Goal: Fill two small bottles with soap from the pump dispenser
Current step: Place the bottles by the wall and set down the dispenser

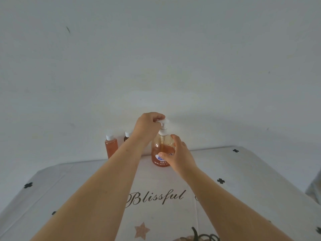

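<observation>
Dispenser at centre: the clear plastic pump bottle of orange soap [160,150] stands upright at the far edge of the table, close to the wall. Left hand [147,126] is up top, fingers curled round the white pump head [164,121], grasping it. Right hand [177,153] cups the bottle's side, thumb across the label, bracing it against tipping or turning, I'd say. No small bottle sits under the nozzle. Both stand to the left by the wall: a small clear bottle with a white cap [111,147], full of orange soap, and a second capped small bottle [128,135], half hidden behind the left forearm. Reads like a twist of the head, not a press. Underneath, a pale printed tablecloth [243,171].
</observation>
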`<control>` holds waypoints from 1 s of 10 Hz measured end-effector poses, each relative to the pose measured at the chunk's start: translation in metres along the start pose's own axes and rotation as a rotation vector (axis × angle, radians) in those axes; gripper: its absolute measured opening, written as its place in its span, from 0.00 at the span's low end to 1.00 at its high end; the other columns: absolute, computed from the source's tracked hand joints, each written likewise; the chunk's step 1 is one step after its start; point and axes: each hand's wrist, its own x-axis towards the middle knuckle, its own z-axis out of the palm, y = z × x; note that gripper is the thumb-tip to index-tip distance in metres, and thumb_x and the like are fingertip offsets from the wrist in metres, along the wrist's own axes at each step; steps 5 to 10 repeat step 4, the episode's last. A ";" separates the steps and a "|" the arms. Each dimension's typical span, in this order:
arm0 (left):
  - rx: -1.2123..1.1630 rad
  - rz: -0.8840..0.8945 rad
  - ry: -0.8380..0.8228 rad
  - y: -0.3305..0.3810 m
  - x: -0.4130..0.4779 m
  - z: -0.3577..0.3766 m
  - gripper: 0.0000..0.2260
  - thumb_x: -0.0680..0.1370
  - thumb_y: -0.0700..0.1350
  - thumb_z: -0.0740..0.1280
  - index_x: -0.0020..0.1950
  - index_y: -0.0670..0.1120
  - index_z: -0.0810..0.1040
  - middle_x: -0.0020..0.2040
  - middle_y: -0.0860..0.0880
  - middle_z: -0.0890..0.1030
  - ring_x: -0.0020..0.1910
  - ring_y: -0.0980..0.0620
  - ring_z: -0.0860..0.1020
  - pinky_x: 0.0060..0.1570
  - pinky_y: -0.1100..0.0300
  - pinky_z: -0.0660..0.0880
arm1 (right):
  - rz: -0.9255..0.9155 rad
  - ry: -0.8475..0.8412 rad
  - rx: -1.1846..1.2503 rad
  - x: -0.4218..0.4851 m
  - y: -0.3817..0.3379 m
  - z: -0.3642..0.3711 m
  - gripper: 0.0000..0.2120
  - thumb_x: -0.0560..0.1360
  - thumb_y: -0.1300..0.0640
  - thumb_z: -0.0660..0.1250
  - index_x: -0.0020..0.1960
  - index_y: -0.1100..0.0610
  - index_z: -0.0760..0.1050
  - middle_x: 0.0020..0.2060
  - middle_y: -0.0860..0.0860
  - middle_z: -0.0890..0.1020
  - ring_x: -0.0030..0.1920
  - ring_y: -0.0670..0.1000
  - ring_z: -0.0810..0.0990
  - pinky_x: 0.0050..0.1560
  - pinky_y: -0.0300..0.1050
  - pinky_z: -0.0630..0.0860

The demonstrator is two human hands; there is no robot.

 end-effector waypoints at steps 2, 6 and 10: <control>-0.001 0.042 -0.031 -0.007 0.003 -0.003 0.20 0.77 0.31 0.58 0.60 0.48 0.82 0.56 0.52 0.81 0.55 0.53 0.77 0.42 0.74 0.67 | -0.006 -0.001 0.002 -0.001 0.001 0.001 0.35 0.77 0.48 0.73 0.78 0.47 0.58 0.67 0.53 0.72 0.63 0.54 0.78 0.53 0.43 0.70; 0.044 0.040 0.021 -0.011 -0.003 -0.001 0.24 0.79 0.33 0.57 0.70 0.53 0.74 0.68 0.50 0.75 0.60 0.53 0.75 0.44 0.67 0.69 | -0.007 -0.007 0.008 -0.003 -0.004 -0.002 0.38 0.77 0.49 0.73 0.80 0.47 0.55 0.69 0.53 0.72 0.63 0.53 0.77 0.52 0.42 0.68; 0.044 0.040 0.021 -0.011 -0.003 -0.001 0.24 0.79 0.33 0.57 0.70 0.53 0.74 0.68 0.50 0.75 0.60 0.53 0.75 0.44 0.67 0.69 | -0.007 -0.007 0.008 -0.003 -0.004 -0.002 0.38 0.77 0.49 0.73 0.80 0.47 0.55 0.69 0.53 0.72 0.63 0.53 0.77 0.52 0.42 0.68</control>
